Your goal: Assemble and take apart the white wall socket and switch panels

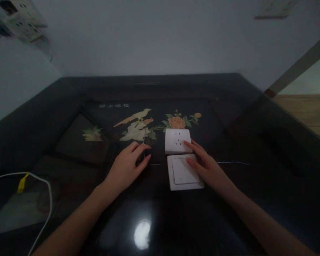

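On the dark glossy table, a white wall socket (177, 139) sits just beyond a white light switch (186, 171), nearly edge to edge. My right hand (206, 164) is at their right side, fingers apart. Its index fingertip touches the socket's face and its thumb rests on the switch plate. My left hand (129, 160) is to the left of both, fingers curled with thumb and index near each other. A thin tool with a slim shaft (144, 136) points away from its fingers; the dark part inside the hand is mostly hidden, so its kind is unclear.
A thin wire (233, 163) lies on the table to the right of my right hand. At left, a white cable (50, 193) with a yellow tag (22, 183) curves toward the front. A pale wall (149, 39) stands behind the table, with sockets (24, 26) at upper left.
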Tool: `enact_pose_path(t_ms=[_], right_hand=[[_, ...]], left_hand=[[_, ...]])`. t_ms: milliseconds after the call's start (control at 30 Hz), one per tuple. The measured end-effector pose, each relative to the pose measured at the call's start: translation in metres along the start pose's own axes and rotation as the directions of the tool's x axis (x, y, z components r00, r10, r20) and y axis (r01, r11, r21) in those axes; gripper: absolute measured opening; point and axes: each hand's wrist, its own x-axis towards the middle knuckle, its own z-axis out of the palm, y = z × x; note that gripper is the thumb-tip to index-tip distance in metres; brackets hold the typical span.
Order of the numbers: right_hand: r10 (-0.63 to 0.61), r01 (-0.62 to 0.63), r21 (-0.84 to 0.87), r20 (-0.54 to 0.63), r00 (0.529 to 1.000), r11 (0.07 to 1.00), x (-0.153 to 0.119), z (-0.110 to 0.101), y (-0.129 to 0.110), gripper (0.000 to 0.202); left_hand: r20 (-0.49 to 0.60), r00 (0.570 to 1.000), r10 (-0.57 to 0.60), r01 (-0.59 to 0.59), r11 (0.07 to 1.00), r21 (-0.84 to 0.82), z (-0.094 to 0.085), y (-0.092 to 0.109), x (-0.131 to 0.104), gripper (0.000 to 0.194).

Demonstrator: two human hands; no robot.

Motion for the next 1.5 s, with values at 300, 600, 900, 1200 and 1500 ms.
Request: enact_pose_path(t_ms=[300,600,900,1200,1500], right_hand=[[-0.118,0.113,-0.092,-0.050,0.992,0.989,0.006,-0.010,-0.006,0.039],[-0.286,0.330,-0.301,0.183,0.941,0.895,0.009,-0.013,-0.012,0.042],[-0.258,0.339,-0.441,0.234,0.937,0.831,0.009,-0.020,-0.015,0.043],[-0.264,0.290,-0.504,0.124,0.956,0.814,0.009,-0.034,-0.010,0.041],[-0.342,0.292,-0.672,0.061,0.938,0.681,0.004,-0.036,-0.018,0.037]], left_hand=[[-0.027,0.947,0.322,-0.323,0.943,-0.076,0.022,0.031,-0.024,0.055],[0.015,0.933,0.360,-0.361,0.932,0.035,0.035,0.028,-0.020,0.106],[0.070,0.937,0.343,-0.345,0.938,0.025,0.035,0.030,-0.020,0.099],[0.088,0.937,0.338,-0.341,0.940,0.016,0.029,0.024,-0.020,0.101],[0.143,0.920,0.365,-0.374,0.927,0.040,0.021,0.021,-0.016,0.113]])
